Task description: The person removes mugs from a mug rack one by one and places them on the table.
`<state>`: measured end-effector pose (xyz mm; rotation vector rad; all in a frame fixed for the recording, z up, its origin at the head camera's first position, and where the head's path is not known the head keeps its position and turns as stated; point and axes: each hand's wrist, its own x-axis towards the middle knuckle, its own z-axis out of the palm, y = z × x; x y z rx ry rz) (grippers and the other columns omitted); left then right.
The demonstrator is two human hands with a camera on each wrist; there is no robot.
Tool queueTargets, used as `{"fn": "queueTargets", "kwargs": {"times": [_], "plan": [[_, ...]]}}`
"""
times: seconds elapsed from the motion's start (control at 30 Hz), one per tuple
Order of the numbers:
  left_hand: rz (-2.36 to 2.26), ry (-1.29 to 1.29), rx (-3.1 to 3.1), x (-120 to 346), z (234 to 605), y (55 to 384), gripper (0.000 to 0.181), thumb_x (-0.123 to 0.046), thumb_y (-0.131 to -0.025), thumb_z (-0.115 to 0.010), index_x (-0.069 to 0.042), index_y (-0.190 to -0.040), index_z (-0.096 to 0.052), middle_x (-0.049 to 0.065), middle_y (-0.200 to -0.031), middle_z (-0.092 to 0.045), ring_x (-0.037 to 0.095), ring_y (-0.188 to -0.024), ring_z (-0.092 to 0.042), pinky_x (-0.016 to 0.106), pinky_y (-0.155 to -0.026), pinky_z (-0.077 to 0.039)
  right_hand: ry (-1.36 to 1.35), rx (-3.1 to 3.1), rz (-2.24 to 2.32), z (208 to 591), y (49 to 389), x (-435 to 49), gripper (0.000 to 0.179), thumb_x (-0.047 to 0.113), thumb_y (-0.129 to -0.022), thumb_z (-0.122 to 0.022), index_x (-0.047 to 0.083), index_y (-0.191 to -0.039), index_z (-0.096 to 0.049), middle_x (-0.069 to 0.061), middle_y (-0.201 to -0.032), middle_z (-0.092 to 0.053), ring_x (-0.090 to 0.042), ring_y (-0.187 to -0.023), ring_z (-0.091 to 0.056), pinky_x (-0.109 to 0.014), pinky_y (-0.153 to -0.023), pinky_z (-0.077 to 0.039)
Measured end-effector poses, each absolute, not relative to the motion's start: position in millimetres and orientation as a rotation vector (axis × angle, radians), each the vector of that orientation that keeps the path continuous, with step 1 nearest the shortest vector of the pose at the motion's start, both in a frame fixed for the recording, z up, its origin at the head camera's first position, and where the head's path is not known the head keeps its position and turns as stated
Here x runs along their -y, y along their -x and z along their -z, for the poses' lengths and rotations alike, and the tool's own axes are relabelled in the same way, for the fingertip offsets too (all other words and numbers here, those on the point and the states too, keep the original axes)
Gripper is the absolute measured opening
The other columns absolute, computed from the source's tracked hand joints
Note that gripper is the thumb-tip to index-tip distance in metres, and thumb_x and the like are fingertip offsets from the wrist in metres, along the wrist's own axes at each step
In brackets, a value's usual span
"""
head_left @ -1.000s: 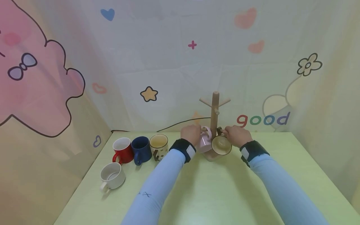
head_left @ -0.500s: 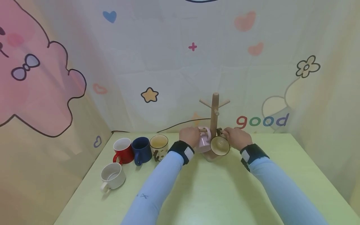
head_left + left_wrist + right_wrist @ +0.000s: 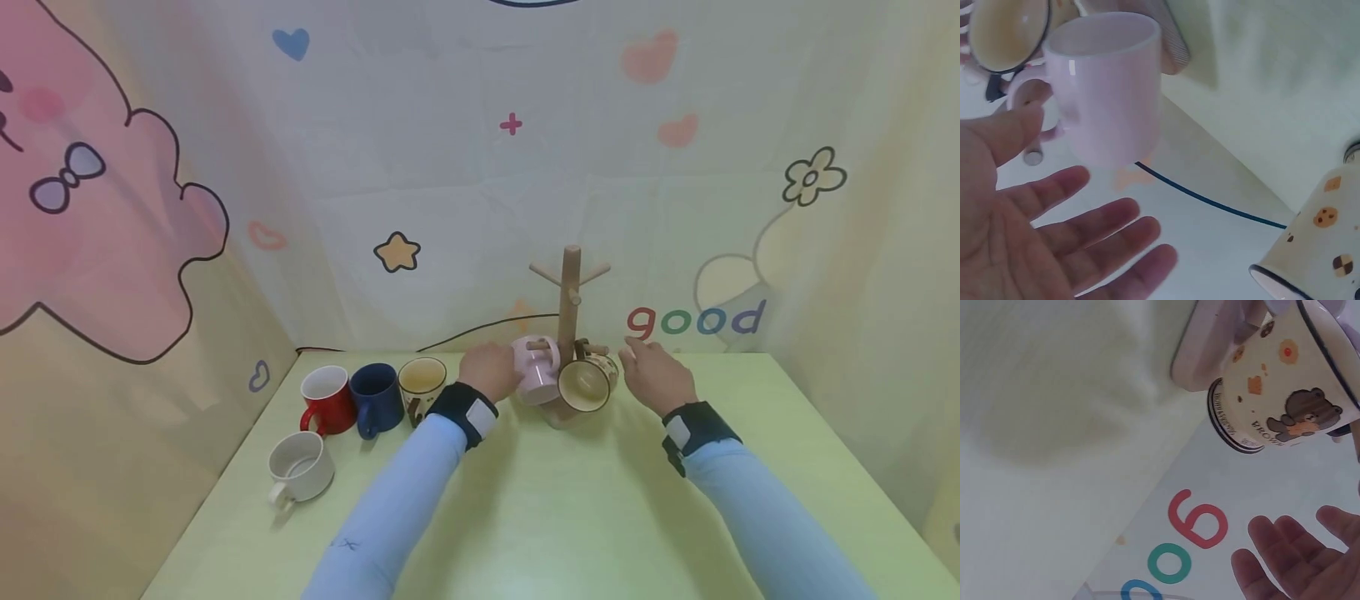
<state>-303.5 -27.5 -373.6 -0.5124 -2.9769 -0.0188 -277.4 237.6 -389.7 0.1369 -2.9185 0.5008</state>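
A pink mug (image 3: 537, 379) hangs by its handle from a lower left peg of the wooden mug tree (image 3: 569, 308). Beside it, a cream mug with a dark rim (image 3: 587, 385) hangs from a lower right peg; its bear print faces the right wrist view. My left hand (image 3: 491, 372) is just left of the pink mug, and in the left wrist view its fingers (image 3: 1110, 215) are spread and hold nothing. To the right of the cream mug, my right hand (image 3: 658, 377) is apart from it, its fingers (image 3: 1291, 550) loosely extended and holding nothing.
On the table's left side stand a red mug (image 3: 330, 402), a navy mug (image 3: 378, 402) and a cream patterned mug (image 3: 422, 386) in a row. A low white cup (image 3: 302, 468) is nearer the front. A printed cloth (image 3: 450, 167) hangs behind the table.
Both hands have let go of the mug handles. The left hand has drawn back leftward and the right hand rightward, while the pink and cream mugs stay hanging on the tree.
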Motion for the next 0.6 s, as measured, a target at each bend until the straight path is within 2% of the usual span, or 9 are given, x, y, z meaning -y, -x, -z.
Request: {"fn": "queueTargets", "kwargs": {"times": [0.1, 0.2, 0.43, 0.6], "plan": [[0.08, 0.514, 3.042, 33.0, 373.0, 295.7, 0.033, -0.037, -0.098, -0.058, -0.008, -0.111, -0.068, 0.01, -0.097, -0.069, 0.027, -0.087, -0.067, 0.042, -0.067, -0.055, -0.126, 2.915, -0.506, 395.7, 272.2, -239.8, 0.048, 0.023, -0.105, -0.039, -0.005, -0.143, -0.043, -0.036, -0.128, -0.052, -0.054, -0.109, -0.056, -0.067, -0.084, -0.047], [0.123, 0.54, 3.091, 37.6, 371.9, 284.5, 0.034, -0.034, -0.1, -0.054, -0.008, -0.118, -0.066, 0.014, -0.105, -0.068, 0.032, -0.094, -0.066, 0.046, -0.073, -0.055, -0.138, 2.915, -0.507, 404.1, 267.4, -240.8, 0.049, 0.02, -0.101, -0.046, -0.006, -0.143, -0.042, -0.037, -0.128, -0.051, -0.054, -0.109, -0.056, -0.066, -0.084, -0.047], [0.116, 0.573, 3.17, 44.7, 381.3, 260.7, 0.041, -0.041, -0.095, -0.063, -0.007, -0.119, -0.065, 0.012, -0.103, -0.067, 0.029, -0.091, -0.065, 0.045, -0.073, -0.055, -0.195, 2.939, -0.521, 431.0, 265.1, -239.9, 0.076, 0.027, -0.091, -0.07, -0.009, -0.147, -0.032, -0.039, -0.137, -0.044, -0.054, -0.121, -0.049, -0.065, -0.087, -0.047], [0.106, 0.609, 3.2, 47.3, 392.9, 247.9, 0.044, -0.046, -0.093, -0.065, -0.008, -0.115, -0.067, 0.009, -0.1, -0.068, 0.025, -0.09, -0.066, 0.043, -0.072, -0.055, -0.208, 2.899, -0.552, 448.2, 266.7, -237.3, 0.093, 0.034, -0.082, -0.08, -0.005, -0.149, -0.029, -0.038, -0.141, -0.041, -0.055, -0.123, -0.046, -0.066, -0.087, -0.046]]}}
